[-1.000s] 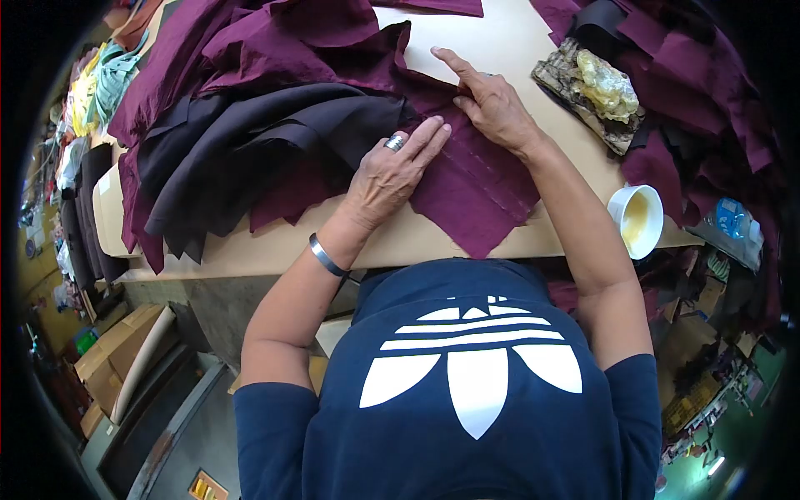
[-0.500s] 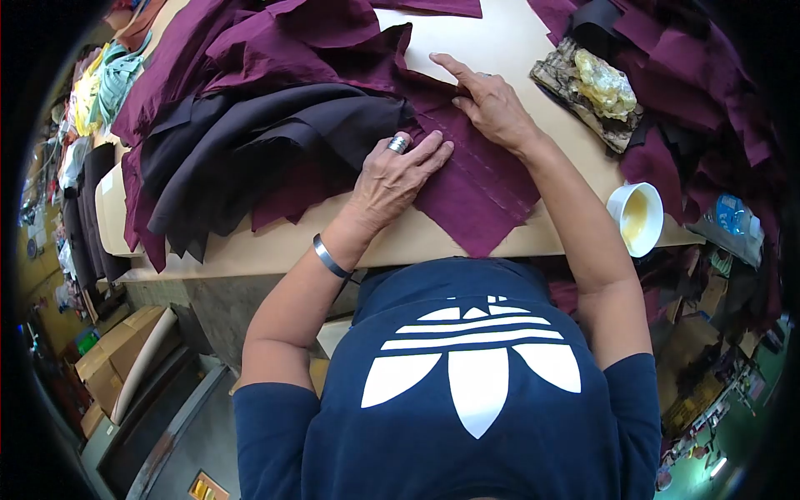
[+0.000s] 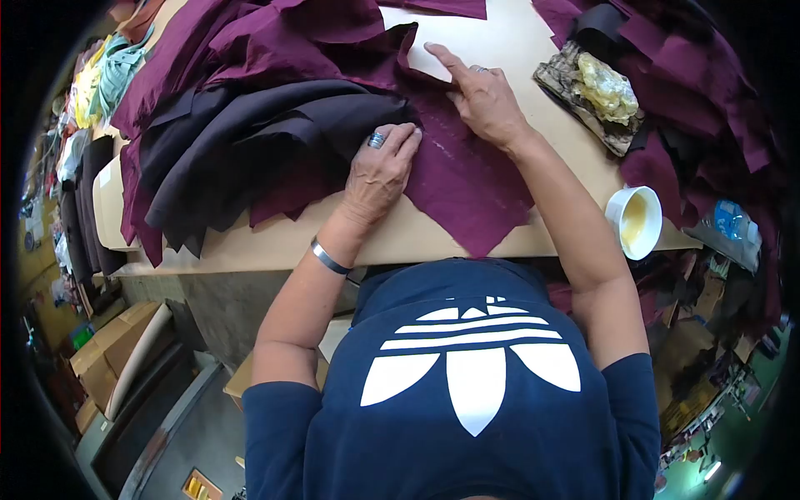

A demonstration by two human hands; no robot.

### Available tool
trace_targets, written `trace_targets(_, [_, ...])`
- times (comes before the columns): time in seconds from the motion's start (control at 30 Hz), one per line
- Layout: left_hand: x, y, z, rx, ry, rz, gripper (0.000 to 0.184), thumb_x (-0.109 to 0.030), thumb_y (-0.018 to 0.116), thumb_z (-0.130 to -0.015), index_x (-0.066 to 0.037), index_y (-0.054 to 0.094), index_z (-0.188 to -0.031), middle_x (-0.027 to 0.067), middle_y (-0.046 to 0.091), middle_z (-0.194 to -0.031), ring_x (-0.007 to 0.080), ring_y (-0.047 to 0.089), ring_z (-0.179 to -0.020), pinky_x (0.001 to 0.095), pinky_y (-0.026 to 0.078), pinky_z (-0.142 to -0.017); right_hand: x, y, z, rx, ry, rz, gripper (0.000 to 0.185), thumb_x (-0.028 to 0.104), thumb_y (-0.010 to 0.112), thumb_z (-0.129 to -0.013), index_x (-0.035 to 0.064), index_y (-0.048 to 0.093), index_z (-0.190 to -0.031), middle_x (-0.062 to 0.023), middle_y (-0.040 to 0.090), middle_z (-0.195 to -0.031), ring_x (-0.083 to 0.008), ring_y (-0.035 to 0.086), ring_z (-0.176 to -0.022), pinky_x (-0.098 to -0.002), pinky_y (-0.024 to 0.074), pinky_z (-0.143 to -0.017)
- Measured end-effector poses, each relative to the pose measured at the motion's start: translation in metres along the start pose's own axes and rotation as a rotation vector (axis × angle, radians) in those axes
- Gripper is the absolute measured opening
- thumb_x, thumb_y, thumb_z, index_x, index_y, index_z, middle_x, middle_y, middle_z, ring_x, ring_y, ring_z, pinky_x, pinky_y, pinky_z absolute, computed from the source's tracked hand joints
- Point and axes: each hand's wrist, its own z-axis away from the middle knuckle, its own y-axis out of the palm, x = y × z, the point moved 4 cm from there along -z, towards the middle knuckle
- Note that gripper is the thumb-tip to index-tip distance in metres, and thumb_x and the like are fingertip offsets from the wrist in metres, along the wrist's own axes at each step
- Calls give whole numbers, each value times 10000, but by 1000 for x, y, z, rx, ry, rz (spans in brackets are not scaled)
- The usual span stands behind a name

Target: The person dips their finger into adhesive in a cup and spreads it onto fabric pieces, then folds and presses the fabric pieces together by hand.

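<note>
A maroon cloth piece (image 3: 475,187) lies on the table, its pointed corner toward my body. At its left edge, beside the dark cloth (image 3: 275,125), my left hand (image 3: 385,171) has its fingers drawn together on the maroon cloth; the thumb is hidden. My right hand (image 3: 487,104) rests on the upper right part of the piece, index finger stretched out over the pale surface and the other fingers partly curled. It holds nothing visible. Pale marks run across the maroon piece.
More maroon cloth (image 3: 283,42) is heaped at the upper left. Right of my right hand, a yellowish translucent lump (image 3: 607,87) sits on a rough brown slab (image 3: 567,82). A white cup (image 3: 621,218) with yellowish contents stands near the table edge (image 3: 333,262). Maroon scraps (image 3: 683,83) cover the right side.
My left hand has moved left, off the middle of the maroon piece to its edge, with its fingers closer together. My right hand has shifted slightly up and left. The maroon piece has shifted slightly.
</note>
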Motion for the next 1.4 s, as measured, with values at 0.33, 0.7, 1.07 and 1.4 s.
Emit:
trace_targets(0.33, [1, -2, 0, 39, -3, -34, 265, -25, 576, -762, -23, 598, -1026, 89, 567, -1009, 257, 557, -940, 345, 487, -785, 43, -15, 41, -460, -458, 106, 545, 40, 542, -756, 113, 486, -1293, -52, 614, -925, -191, 561, -762, -349, 429, -745])
trace_targets(0.7, [25, -9, -5, 29, -218, 136, 164, -47, 576, -817, -44, 598, -979, 115, 550, -957, 280, 593, -823, 353, 488, -688, 35, 10, 57, -37, -488, -86, 513, 50, 528, -801, 66, 443, -1307, -153, 542, -1160, -303, 511, -1012, -350, 445, -898])
trace_targets(1.07, [41, -12, -26, -54, -315, -130, 188, -100, 590, -823, -104, 570, -1010, 78, 527, -1048, 302, 605, -807, 377, 502, -681, 32, 24, 62, 132, -415, -78, 546, 345, 572, -837, 214, 404, -1339, -175, 416, -1332, -373, 419, -1203, -446, 351, -1029])
trace_targets(1.4, [49, -14, -30, -42, -248, -209, 99, -101, 598, -797, -99, 549, -883, 43, 554, -977, 271, 604, -719, 364, 490, -643, 36, 17, 50, 233, -396, -225, 620, 426, 547, -835, 199, 340, -1374, -198, 360, -1365, -352, 402, -1215, -451, 317, -1051])
